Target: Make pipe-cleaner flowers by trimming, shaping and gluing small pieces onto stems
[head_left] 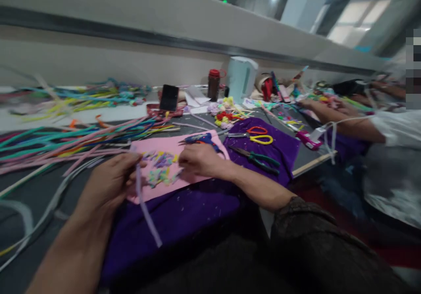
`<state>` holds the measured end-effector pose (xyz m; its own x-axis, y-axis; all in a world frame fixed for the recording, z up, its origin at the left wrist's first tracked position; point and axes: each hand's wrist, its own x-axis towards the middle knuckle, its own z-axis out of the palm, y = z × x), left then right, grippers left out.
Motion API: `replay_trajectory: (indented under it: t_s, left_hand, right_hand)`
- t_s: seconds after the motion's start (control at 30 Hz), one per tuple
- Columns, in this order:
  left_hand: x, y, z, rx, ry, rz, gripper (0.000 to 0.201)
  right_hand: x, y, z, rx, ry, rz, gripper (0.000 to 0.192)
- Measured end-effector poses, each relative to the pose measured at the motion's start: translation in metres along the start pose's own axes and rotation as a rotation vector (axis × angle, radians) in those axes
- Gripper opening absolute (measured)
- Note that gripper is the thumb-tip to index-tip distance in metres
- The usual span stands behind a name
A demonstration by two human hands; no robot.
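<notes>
My left hand [110,182] is closed around a lilac pipe cleaner [147,213] that hangs down over a purple cloth [184,215]. My right hand [197,160] rests on a pink felt sheet [194,147], its fingers down among several small coloured cut pieces [161,167]; whether it grips any is blurred. Just beyond that hand lies a blue tool [200,139]. Further right on the purple cloth lie orange scissors [257,130], yellow scissors [261,139] and green-handled pliers [259,159].
A long heap of coloured pipe cleaners [66,140] covers the table's left. At the back stand a black phone [169,97], a red-capped bottle [213,83] and a white kettle [241,77]. Another person's arms [348,121] work at the right, near a pink glue gun [307,139].
</notes>
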<state>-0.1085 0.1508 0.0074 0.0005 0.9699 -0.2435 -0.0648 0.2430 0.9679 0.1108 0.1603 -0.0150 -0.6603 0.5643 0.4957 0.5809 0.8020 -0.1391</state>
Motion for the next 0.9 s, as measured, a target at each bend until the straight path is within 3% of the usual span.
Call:
replay_trajectory:
  t_s: [0.13, 0.3, 0.63, 0.77, 0.9]
  left_hand:
    - [0.001, -0.007, -0.003, -0.099, -0.042, 0.103, 0.020]
    - [0.005, -0.014, -0.006, -0.093, -0.041, 0.147, 0.019]
    - [-0.003, -0.011, 0.001, -0.077, -0.115, 0.083, 0.025]
    - [-0.005, -0.010, 0.001, -0.089, -0.133, 0.071, 0.025]
    - [-0.005, -0.011, 0.000, -0.093, -0.143, 0.070, 0.024]
  right_hand:
    - [-0.005, 0.002, -0.008, 0.090, 0.050, 0.141, 0.006]
    - [-0.012, 0.008, -0.012, 0.084, -0.078, 0.186, 0.011]
    - [-0.010, -0.001, -0.011, 0.012, -0.308, -0.009, 0.019]
    - [-0.010, 0.002, -0.007, 0.021, -0.248, 0.087, 0.015]
    - [-0.006, 0.000, 0.009, 0.029, -0.208, 0.056, 0.020]
